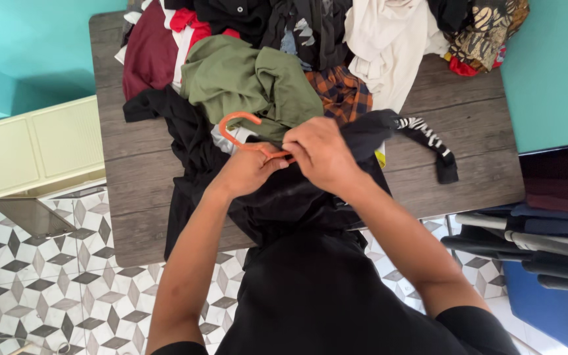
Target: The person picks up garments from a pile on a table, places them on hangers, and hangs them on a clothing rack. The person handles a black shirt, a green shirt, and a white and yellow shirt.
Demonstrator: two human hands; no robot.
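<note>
Both hands [290,161], orange hanger [241,135] between, black garment [284,197] beneath

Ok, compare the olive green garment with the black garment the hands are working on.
The olive green garment lies bunched and untouched at the edge of the clothes pile; the black garment is held by the left hand and right hand. An orange hanger goes into the black garment, none into the green one. The black garment hangs over the table edge; the green one lies fully on top. Both are plain fabric.

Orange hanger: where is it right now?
In the head view, the orange hanger sits mid-table, hook pointing left, held by both hands over a black garment, just below the olive green shirt.
</note>
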